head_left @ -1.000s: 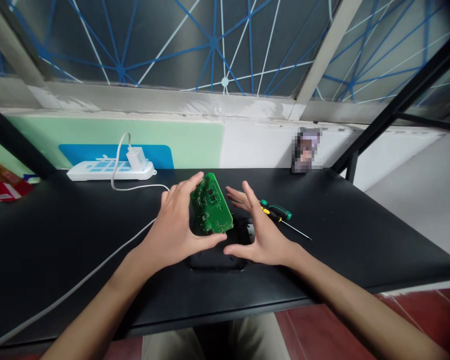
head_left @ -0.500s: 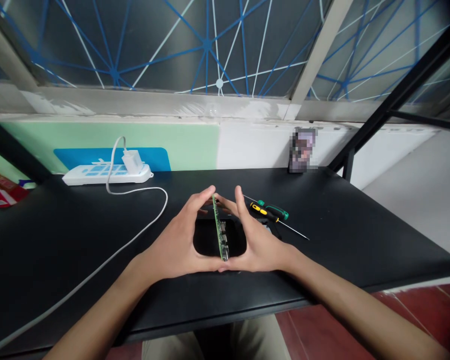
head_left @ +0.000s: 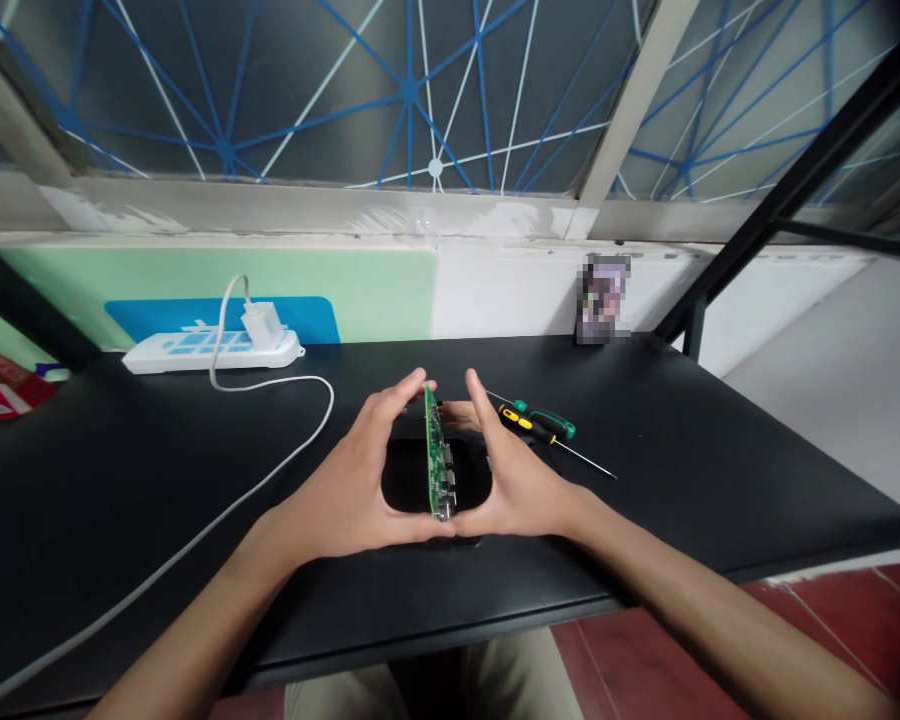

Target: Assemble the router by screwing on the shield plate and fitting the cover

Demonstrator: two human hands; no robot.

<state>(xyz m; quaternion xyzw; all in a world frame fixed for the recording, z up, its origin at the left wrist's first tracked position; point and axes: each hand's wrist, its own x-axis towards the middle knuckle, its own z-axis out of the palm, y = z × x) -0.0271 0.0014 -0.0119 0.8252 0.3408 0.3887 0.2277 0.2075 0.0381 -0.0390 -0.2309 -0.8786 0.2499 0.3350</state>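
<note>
A green circuit board (head_left: 438, 455) is held almost edge-on between my two hands, with metal connectors along its right side. My left hand (head_left: 345, 475) grips it from the left, thumb at the near end and fingertips at the far end. From the other side, my right hand (head_left: 521, 475) has its thumb at the board's near end, with fingers curved behind it. Below the board lies a black plastic housing (head_left: 405, 478), partly hidden by my hands. Just beyond my right hand rest a yellow-and-black screwdriver (head_left: 526, 422) and a green-handled tool (head_left: 555, 424).
A white power strip (head_left: 195, 352) with a plugged-in charger (head_left: 262, 325) stands at the back left. Its white cable (head_left: 217, 520) runs across the black table (head_left: 682, 450). A pixelated upright object (head_left: 602, 300) leans on the wall. A red packet (head_left: 7, 385) lies far left.
The board has turned from showing its broad green face to nearly edge-on. My right hand has closed in and taken hold of it too. In the last half second it tilted slightly.
</note>
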